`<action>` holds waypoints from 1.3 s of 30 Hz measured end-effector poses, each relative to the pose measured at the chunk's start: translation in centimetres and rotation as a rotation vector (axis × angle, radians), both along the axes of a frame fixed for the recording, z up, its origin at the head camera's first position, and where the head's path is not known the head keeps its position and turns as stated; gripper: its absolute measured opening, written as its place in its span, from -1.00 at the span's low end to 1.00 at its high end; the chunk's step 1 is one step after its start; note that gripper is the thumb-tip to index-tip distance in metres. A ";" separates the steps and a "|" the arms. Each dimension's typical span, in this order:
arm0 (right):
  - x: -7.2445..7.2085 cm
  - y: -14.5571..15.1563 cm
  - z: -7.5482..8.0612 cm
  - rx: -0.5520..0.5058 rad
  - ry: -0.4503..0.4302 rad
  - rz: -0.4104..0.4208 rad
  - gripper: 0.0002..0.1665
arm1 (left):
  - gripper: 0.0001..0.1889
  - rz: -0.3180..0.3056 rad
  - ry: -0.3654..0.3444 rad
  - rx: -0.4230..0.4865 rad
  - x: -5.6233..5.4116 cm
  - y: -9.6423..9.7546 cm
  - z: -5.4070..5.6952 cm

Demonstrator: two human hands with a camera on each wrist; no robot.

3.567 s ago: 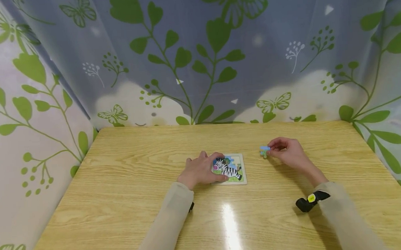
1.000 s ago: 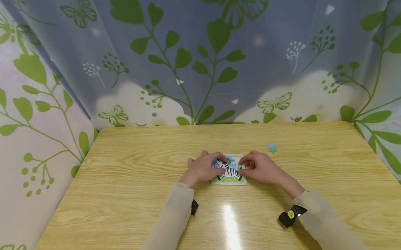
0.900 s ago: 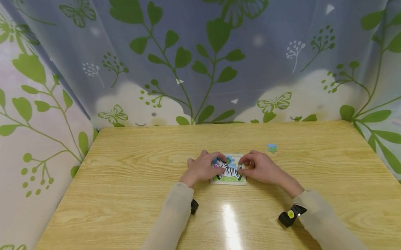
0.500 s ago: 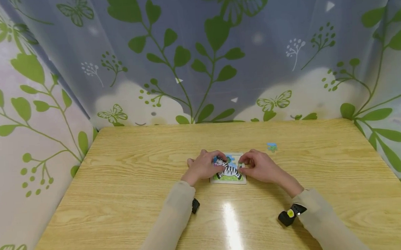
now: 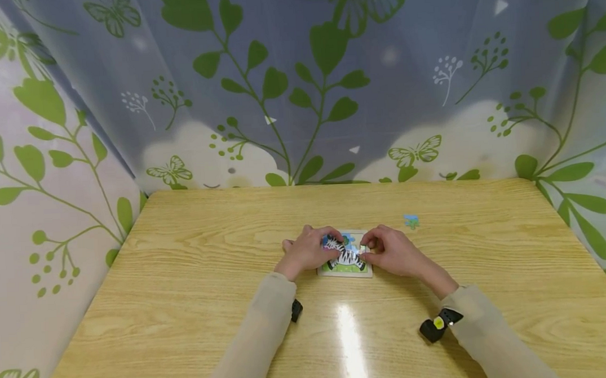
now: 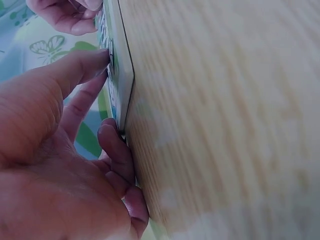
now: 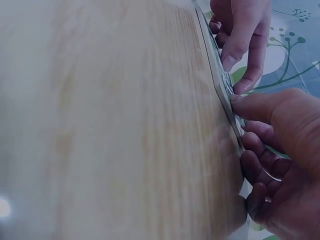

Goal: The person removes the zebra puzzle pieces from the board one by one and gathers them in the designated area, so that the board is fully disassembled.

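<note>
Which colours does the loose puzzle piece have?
The loose puzzle piece is blue and green, best seen in the head view.

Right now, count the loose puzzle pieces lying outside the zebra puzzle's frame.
1: a blue-and-green piece on the table, just beyond the right hand. Others may be hidden beneath that hand or the left hand.

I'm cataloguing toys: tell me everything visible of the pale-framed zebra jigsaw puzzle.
The thin, pale-framed rectangular zebra jigsaw puzzle looks wooden. A striped zebra stands on green, with blue above; a cream patch, upper right, looks unfilled. It lies flat on the yellowish wood-grain table. The left hand holds its left side; the right hand touches its right.
</note>
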State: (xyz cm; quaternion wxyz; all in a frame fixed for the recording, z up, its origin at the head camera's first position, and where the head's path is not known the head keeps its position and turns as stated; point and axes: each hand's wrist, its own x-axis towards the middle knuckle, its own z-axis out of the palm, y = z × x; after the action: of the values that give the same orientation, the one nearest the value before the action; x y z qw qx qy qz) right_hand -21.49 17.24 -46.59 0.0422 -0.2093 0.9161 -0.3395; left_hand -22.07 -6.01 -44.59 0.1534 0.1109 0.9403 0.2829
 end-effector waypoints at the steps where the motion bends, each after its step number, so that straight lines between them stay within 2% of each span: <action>1: 0.0 0.0 0.0 -0.001 -0.004 -0.002 -0.77 | -0.75 -0.001 0.003 -0.004 0.0 0.0 0.0; 8: 0.1 0.0 0.1 -0.004 -0.023 0.002 -0.77 | -0.64 0.005 -0.007 -0.016 0.3 0.1 0.2; 18: 0.2 -0.1 0.0 -0.040 -0.058 -0.017 -0.77 | -0.65 0.045 -0.014 -0.015 0.5 0.5 0.5; 23: 0.1 0.1 -0.1 -0.092 -0.089 -0.018 -0.76 | -0.61 0.025 -0.001 -0.057 0.5 0.4 0.4; 29: 0.0 0.2 -0.2 -0.143 -0.090 -0.024 -0.81 | -0.44 0.003 -0.001 -0.107 0.8 0.6 0.4; 39: 0.0 -0.3 0.2 -0.151 -0.145 -0.099 -0.87 | -0.39 0.024 0.032 -0.156 1.3 1.2 0.3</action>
State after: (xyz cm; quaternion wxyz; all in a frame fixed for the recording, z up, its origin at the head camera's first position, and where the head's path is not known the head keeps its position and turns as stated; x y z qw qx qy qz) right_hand -21.46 16.96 -46.43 0.0757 -0.1413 0.8916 -0.4234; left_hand -20.72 -4.78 -44.30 0.1432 0.0919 0.9631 0.2085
